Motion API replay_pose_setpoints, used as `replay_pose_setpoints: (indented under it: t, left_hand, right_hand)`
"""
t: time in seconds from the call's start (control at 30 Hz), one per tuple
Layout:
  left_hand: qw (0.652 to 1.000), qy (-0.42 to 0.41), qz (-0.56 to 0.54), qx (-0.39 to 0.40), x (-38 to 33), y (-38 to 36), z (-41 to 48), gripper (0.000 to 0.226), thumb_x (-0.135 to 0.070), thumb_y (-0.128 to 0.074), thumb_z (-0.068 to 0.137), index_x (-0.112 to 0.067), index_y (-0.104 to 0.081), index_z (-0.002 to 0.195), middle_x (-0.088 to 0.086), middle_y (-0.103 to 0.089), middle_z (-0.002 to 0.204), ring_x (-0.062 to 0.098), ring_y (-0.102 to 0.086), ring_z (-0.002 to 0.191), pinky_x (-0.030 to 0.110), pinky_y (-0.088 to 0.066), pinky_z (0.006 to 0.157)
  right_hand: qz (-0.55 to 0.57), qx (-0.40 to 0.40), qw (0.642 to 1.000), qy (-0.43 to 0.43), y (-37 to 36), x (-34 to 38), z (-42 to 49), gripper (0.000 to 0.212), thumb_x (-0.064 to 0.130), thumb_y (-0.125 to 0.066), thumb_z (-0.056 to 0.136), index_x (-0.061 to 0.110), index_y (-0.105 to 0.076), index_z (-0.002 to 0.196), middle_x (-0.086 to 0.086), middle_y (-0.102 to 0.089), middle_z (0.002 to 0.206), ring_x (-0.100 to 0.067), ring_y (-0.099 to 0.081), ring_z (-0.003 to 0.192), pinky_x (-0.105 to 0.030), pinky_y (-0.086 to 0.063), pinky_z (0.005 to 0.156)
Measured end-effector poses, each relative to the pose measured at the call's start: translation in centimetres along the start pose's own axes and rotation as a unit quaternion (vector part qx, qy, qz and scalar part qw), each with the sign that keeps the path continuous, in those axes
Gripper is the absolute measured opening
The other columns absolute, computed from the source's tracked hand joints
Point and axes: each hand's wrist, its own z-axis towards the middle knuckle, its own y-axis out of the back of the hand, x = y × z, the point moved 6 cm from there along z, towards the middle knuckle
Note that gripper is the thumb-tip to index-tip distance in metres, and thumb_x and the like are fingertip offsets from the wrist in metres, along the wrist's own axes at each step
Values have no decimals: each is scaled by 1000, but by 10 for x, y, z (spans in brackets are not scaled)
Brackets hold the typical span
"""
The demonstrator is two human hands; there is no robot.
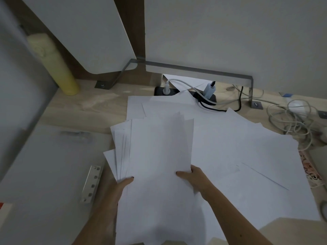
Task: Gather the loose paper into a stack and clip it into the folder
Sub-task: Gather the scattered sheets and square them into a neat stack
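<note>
Gathering looks partly done. Left hand (122, 186) and right hand (192, 177) each pinch the near edge of a fanned, unsquared paper bundle (155, 156). Thumbs sit on top, other fingers are hidden beneath, and the bundle extends toward 12 o'clock from them. Open folder (49, 165) with its clip bar (91, 183) lies at 9 o'clock beside the left hand, no paper visible in it. Loose sheets (247, 147) cover the surface (79, 106) at 2 o'clock. Remaining, by judgement: collecting, squaring, clipping.

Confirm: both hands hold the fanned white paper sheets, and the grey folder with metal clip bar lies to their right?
No: head view shows the grey folder left of the fanned white paper sheets; left hand and right hand do hold them.
</note>
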Motion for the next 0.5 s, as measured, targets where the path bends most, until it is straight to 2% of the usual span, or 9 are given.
replay_pose_setpoints:
  t: [0.07, 0.17, 0.23, 0.27, 0.3, 0.33, 0.4, 0.47, 0.5]
  left_hand:
    - [1000, 1, 3, 26, -9, -4, -2, 32, 4, -55, 87, 1, -53, 120, 14, -57, 115, 30, -51, 115, 45, -34, 109]
    - [999, -32, 33, 7, -13, -1, 0, 27, 4, -61, 84, -6, -55, 107, 12, -60, 106, 28, -54, 104, 42, -40, 101]
    - [996, -64, 66, -21, -14, 5, 2, 48, -8, -73, 76, -8, -52, 119, 13, -57, 117, 32, -54, 112, 45, -41, 102]
    - [993, -82, 78, -25, -14, 7, 3, 64, -15, -75, 72, -10, -47, 129, 12, -55, 123, 34, -52, 117, 47, -40, 103]
    - [992, -87, 83, -28, -13, 10, 4, 72, -19, -75, 72, -11, -42, 135, 12, -53, 127, 35, -50, 119, 49, -39, 104]
    - [993, -78, 80, -37, -11, 13, 1, 70, -18, -73, 76, -10, -40, 138, 13, -52, 130, 36, -49, 120, 50, -38, 105]
    - [996, -54, 46, -52, -4, 26, -1, 57, -14, -66, 84, -7, -43, 136, 17, -53, 131, 36, -50, 119, 48, -38, 105]
    - [998, -40, 9, -52, 2, 35, -3, 54, -9, -63, 86, -6, -43, 136, 16, -51, 134, 34, -47, 123, 43, -35, 105]
    - [998, -44, 3, -53, 2, 38, -6, 54, -5, -61, 86, -5, -42, 136, 16, -49, 137, 33, -45, 126, 42, -33, 106]
  right_hand:
    - [24, 55, 998, 13, -6, 0, -7, 30, 16, -66, 83, 12, -61, 112, -3, -66, 102, -13, -64, 82, -19, -52, 66]
    - [14, 71, 997, 13, -7, -5, -12, 22, 11, -64, 84, 15, -62, 105, -2, -66, 97, -11, -62, 78, -16, -49, 62]
    - [24, 26, 999, 3, 3, -14, -12, 9, 12, -63, 84, 15, -62, 93, -2, -64, 87, -15, -60, 73, -20, -46, 61]
    - [46, -19, 999, 2, 13, -20, -12, 4, 12, -63, 82, 16, -61, 83, -3, -60, 79, -17, -55, 69, -23, -43, 61]
    - [80, -75, 994, 6, 26, -27, -13, 8, 12, -63, 79, 17, -58, 76, -3, -55, 73, -19, -50, 67, -26, -39, 61]
    - [121, -126, 985, 4, 37, -35, -15, 10, 12, -63, 78, 19, -56, 78, -4, -53, 73, -21, -48, 69, -28, -38, 63]
    - [195, -181, 963, -35, 51, -55, -23, 19, 10, -63, 82, 10, -58, 101, -12, -56, 90, -26, -52, 82, -33, -42, 69]
    - [240, -169, 954, -65, 50, -70, -31, 27, 8, -60, 86, -10, -54, 106, -14, -53, 90, -29, -50, 84, -33, -44, 68]
    - [264, -154, 949, -74, 46, -72, -36, 29, 8, -60, 87, -13, -54, 106, -13, -52, 87, -29, -51, 84, -32, -45, 68]
